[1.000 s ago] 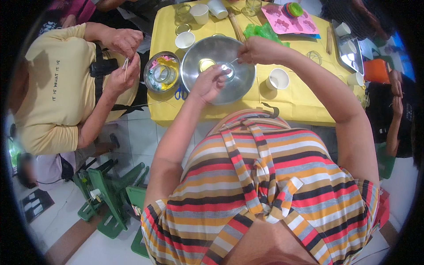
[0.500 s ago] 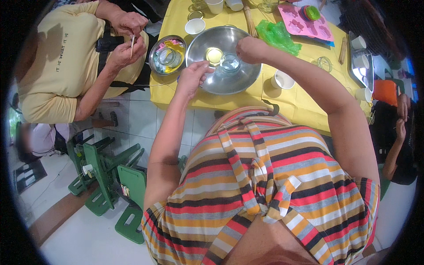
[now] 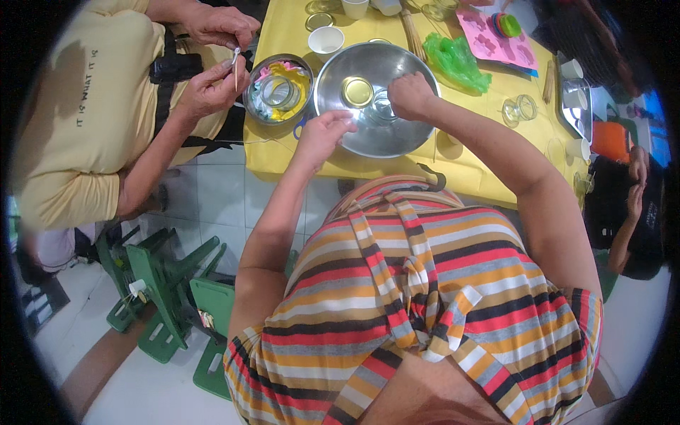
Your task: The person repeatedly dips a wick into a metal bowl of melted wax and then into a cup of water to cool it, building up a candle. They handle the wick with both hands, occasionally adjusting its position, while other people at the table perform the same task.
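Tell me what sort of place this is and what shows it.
Probably a shared indoor workshop or classroom, though the pictures don't settle which: several people gather around a yellow-covered table holding a metal basin and pink mold, with green plastic seats nearby.

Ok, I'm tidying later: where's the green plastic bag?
In the head view, the green plastic bag lies on the yellow-covered table, between the metal bowl to its left and the pink mould to its upper right.

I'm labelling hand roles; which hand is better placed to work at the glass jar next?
Probably the right hand: it is right by the glass jar, while the left hand is farther off, near the metal bowl's rim.
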The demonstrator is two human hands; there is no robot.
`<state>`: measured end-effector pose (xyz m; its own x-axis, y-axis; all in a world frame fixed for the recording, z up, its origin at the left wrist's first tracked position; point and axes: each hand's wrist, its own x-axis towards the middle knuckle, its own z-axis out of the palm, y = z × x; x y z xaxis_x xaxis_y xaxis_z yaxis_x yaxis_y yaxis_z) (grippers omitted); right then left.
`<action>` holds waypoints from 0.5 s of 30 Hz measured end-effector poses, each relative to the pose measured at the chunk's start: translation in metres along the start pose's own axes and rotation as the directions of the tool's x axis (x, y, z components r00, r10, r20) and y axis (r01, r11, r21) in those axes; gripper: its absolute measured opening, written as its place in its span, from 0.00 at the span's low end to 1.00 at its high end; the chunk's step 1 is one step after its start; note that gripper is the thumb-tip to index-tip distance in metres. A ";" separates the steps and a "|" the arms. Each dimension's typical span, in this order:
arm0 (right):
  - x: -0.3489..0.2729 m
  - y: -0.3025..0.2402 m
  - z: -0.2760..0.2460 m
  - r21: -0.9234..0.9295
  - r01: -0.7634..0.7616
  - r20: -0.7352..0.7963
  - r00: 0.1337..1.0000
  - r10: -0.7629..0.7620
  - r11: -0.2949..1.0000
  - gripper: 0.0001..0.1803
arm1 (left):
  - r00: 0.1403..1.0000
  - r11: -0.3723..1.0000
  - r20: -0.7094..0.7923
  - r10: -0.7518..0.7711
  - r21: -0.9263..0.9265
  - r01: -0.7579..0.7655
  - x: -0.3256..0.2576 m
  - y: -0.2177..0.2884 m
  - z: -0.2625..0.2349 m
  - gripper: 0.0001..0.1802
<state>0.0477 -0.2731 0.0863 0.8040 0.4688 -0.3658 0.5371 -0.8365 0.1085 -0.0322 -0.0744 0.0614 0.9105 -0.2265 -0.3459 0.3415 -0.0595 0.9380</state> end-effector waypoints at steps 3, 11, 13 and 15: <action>0.002 -0.003 0.010 0.004 -0.060 -0.042 0.997 0.060 0.998 0.09 | 0.999 0.999 0.034 0.016 0.033 -0.017 0.006 -0.003 -0.003 0.15; -0.009 -0.006 0.021 -0.033 -0.120 -0.109 0.987 0.116 0.992 0.08 | 0.990 0.994 0.105 0.095 0.049 -0.100 0.015 -0.005 0.003 0.14; -0.012 -0.005 0.023 -0.044 -0.127 -0.116 0.986 0.121 0.991 0.08 | 0.988 0.994 0.122 0.097 0.036 -0.102 0.016 -0.004 0.006 0.14; -0.016 -0.003 0.026 -0.036 -0.126 -0.113 0.986 0.121 0.991 0.08 | 0.988 0.996 0.142 0.067 0.044 -0.073 0.016 -0.003 0.007 0.16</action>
<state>0.0269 -0.2848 0.0680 0.8868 0.3931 -0.2431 0.4405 -0.8781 0.1870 -0.0201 -0.0848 0.0533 0.8890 -0.3654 -0.2759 0.2632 -0.0852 0.9610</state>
